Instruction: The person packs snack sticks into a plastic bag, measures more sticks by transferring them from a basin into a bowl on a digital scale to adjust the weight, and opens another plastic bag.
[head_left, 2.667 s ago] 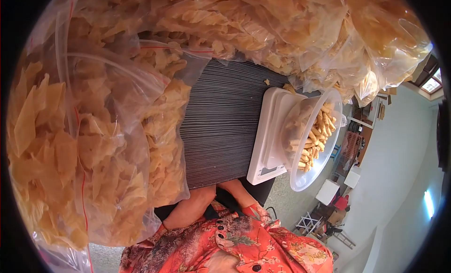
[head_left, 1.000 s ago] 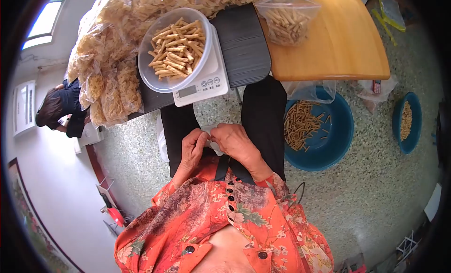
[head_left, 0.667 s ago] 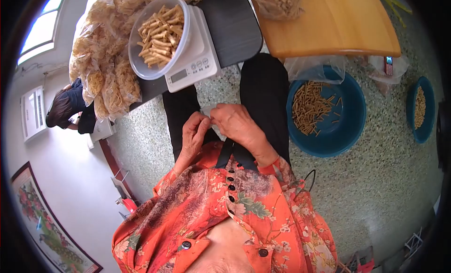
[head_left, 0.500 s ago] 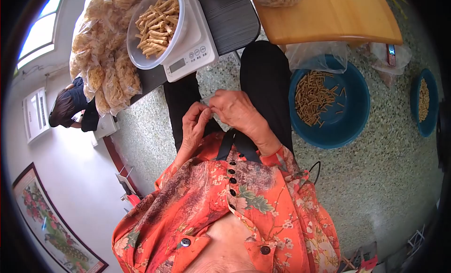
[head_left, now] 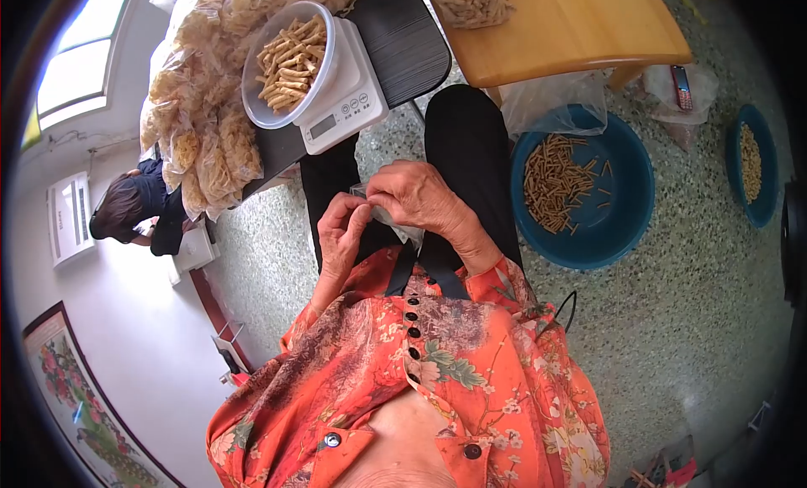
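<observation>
Over my lap, my left hand and my right hand are close together, fingers pinched on a thin clear plastic bag that hangs below my right fingers. In front of them a white kitchen scale stands on a dark table and bears a translucent bowl of short brown sticks. Filled clear bags are heaped to the left of the scale. On the floor at the right, a blue basin holds more sticks.
A wooden stool at the top bears a bag of sticks. A second blue basin and a phone on plastic lie farther right. Another person bends over at the left, and a framed picture hangs there.
The view has shifted slightly. More of the clear plastic bag now shows between and below my hands, which remain close together.
</observation>
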Available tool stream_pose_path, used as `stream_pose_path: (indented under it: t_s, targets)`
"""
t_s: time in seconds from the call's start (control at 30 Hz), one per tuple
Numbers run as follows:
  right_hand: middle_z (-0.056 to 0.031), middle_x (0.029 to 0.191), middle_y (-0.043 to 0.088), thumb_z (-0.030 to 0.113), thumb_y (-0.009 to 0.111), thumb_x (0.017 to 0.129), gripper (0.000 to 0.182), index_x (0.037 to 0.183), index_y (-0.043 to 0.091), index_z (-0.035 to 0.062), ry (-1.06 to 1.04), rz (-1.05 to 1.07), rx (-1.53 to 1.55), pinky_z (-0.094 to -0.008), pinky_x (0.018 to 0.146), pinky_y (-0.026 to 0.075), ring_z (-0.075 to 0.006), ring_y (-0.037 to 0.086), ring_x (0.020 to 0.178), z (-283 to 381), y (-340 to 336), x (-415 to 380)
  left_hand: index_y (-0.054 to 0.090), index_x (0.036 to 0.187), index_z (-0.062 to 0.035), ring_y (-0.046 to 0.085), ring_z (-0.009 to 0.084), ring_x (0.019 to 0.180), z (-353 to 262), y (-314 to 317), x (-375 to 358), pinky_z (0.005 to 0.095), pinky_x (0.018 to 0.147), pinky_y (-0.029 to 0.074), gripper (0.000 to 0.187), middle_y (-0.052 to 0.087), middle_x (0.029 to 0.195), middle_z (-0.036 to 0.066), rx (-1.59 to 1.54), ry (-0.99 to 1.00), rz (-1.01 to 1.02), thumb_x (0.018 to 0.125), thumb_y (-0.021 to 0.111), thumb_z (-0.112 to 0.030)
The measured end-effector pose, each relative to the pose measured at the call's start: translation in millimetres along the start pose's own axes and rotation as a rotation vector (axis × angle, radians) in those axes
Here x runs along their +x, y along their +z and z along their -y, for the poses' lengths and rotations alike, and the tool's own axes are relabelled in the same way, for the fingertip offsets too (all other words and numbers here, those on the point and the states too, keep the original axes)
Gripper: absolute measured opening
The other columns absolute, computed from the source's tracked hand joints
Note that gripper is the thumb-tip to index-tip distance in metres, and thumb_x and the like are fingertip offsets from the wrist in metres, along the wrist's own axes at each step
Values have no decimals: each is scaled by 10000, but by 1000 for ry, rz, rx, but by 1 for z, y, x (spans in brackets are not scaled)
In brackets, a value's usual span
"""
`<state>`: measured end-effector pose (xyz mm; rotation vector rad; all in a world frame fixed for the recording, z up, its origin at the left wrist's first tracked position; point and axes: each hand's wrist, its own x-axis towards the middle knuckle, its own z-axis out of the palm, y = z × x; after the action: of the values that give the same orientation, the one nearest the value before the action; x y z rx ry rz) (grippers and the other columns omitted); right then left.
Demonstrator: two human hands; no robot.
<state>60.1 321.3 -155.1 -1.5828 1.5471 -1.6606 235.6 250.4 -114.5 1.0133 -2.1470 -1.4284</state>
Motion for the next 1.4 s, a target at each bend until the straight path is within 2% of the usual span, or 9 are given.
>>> stream_pose_path:
  t_s: [0.17, 0.27, 0.33, 0.4, 0.6, 0.7, 0.93, 1.1, 1.4]
  targets:
    - [-85, 769, 622, 100, 692, 773, 81, 800, 644, 41, -13, -18, 46, -366, 645, 509, -298, 629, 698, 5, 1, 6, 617, 935, 11, 527, 103, 796, -8, -3, 2, 227, 714, 435, 96, 564, 893, 42, 45, 80, -24, 902, 629, -79]
    - [-104, 806, 600, 92, 701, 764, 79, 775, 637, 46, 29, -50, 79, -374, 653, 511, -299, 629, 762, 13, -6, 12, 616, 1005, 4, 529, 104, 813, -22, -1, 6, 231, 752, 438, 129, 557, 967, 51, 13, 157, -114, 891, 631, -54]
    - [-90, 840, 581, 49, 721, 763, 98, 827, 648, 38, -101, -185, 116, -331, 683, 505, -263, 618, 773, 16, -7, 17, 600, 1077, -7, 532, 103, 837, -24, -8, 10, 227, 775, 436, 187, 552, 1005, 42, 68, 265, -291, 904, 621, -74]
    - [-99, 878, 572, 33, 729, 743, 103, 791, 638, 45, -129, -211, 87, -336, 693, 510, -259, 615, 781, 14, -2, 18, 577, 1141, -33, 536, 108, 890, -15, -24, 16, 224, 785, 432, 232, 555, 1094, 42, -77, 112, -349, 957, 576, -174]
    - [-126, 1092, 583, 66, 682, 828, 66, 844, 624, 39, -78, -490, 119, -316, 769, 482, -209, 587, 867, 9, -9, 29, 492, 1268, 10, 559, 206, 1096, -1, -49, 63, 334, 934, 444, 422, 561, 1232, 137, -214, 366, -484, 1011, 455, -322]
    - [-158, 1186, 583, 83, 606, 877, 90, 837, 577, 8, -9, -441, 261, -345, 879, 467, -242, 591, 1013, 3, -19, 39, 334, 1395, 23, 406, 284, 1306, -1, -54, 79, 401, 1098, 299, 613, 417, 1389, 209, -356, 404, -428, 1012, 369, -453]
    - [-207, 1303, 542, 103, 488, 879, 132, 826, 545, -3, 119, -300, 358, -390, 1029, 370, -279, 510, 1204, -1, -49, 74, 185, 1462, 26, 309, 307, 1375, -8, -45, 114, 414, 1147, 212, 814, 311, 1462, 245, -524, 410, -403, 964, 302, -608]
    - [-209, 1305, 544, 135, 466, 887, 228, 922, 601, -46, 182, -305, 339, -372, 1004, 387, -271, 516, 1183, 4, -53, 99, 86, 1488, 31, 251, 290, 1408, -17, -37, 127, 400, 1160, 158, 866, 239, 1512, 221, -639, 419, -364, 959, 279, -627]
    - [-160, 1273, 578, 137, 451, 912, 294, 1019, 607, -88, 298, -276, 489, -241, 923, 414, -135, 557, 1063, 3, -45, 107, 138, 1491, 4, 272, 264, 1397, -32, -24, 130, 385, 1151, 192, 877, 273, 1503, 167, -689, 446, -357, 939, 264, -665]
